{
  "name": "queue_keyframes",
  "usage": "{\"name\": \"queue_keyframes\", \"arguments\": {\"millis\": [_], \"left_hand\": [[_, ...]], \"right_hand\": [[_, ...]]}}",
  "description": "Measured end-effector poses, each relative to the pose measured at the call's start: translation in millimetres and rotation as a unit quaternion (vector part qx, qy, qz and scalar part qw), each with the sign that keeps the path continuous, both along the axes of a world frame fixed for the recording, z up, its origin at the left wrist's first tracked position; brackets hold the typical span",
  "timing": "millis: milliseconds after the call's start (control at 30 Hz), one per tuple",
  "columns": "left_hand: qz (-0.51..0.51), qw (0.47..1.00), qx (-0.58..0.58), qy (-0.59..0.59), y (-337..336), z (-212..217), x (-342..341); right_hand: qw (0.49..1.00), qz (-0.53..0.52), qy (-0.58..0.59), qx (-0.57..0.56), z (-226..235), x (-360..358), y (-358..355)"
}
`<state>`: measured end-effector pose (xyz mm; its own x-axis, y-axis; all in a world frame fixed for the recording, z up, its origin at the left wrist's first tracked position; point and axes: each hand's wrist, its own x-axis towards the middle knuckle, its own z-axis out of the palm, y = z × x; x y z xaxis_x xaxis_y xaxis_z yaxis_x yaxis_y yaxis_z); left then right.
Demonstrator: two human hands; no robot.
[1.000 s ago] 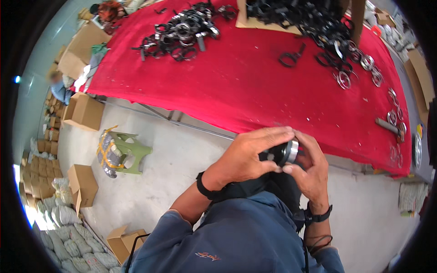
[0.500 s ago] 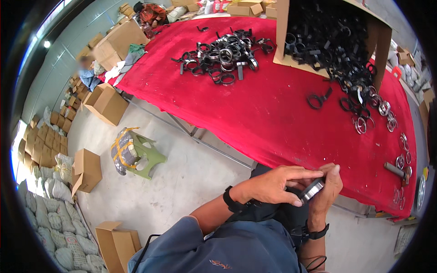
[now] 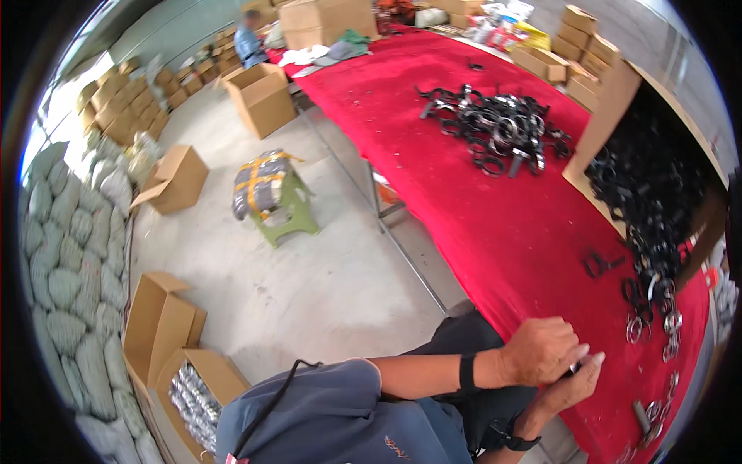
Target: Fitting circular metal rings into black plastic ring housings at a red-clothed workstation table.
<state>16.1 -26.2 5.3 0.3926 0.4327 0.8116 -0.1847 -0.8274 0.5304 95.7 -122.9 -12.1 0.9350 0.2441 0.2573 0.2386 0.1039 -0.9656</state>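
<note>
My left hand [image 3: 541, 353] and my right hand [image 3: 573, 387] meet in front of my body, at the near edge of the red-covered table [image 3: 433, 185]. Both are closed around a small black-and-silver ring [image 3: 573, 368]; only a dark sliver shows between the fingers. The left hand is curled with its knuckles up and hides most of the ring. My right thumb and fingers grip it from the right side. Close to the hands on the tabletop lie linked silver rings [image 3: 671, 321] and a short grey cylinder [image 3: 641, 416].
A pile of black and silver rings with tabs [image 3: 502, 127] lies on the table. On its side, a large carton [image 3: 599, 124] spills black rings [image 3: 657, 193]. A green stool [image 3: 290, 209] and open cartons [image 3: 259, 100] stand on the floor. A carton of silver parts [image 3: 202, 406] sits lower left.
The view has swung left, so the table shifts right. My left hand has turned and curled over the ring, which was plainly visible before and is now mostly hidden.
</note>
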Motion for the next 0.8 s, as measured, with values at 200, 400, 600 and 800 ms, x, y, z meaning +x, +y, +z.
{"name": "queue_keyframes", "arguments": {"millis": [200, 400, 600, 800], "left_hand": [[0.019, 0.999, -0.034, 0.002, -5, -3, 9], [-0.023, 0.996, -0.058, -0.056, -11, 0, 19], [-0.046, 0.995, -0.037, -0.084, -12, -9, 43], [-0.127, 0.983, -0.108, 0.080, 17, -3, 21]], "right_hand": [[0.995, -0.063, -0.053, -0.060, 12, 15, 12], [0.980, -0.088, -0.157, -0.082, 5, 36, -1], [0.986, -0.083, -0.125, -0.072, -35, 84, -26], [0.990, -0.047, 0.083, 0.104, -5, 59, 27]]}}
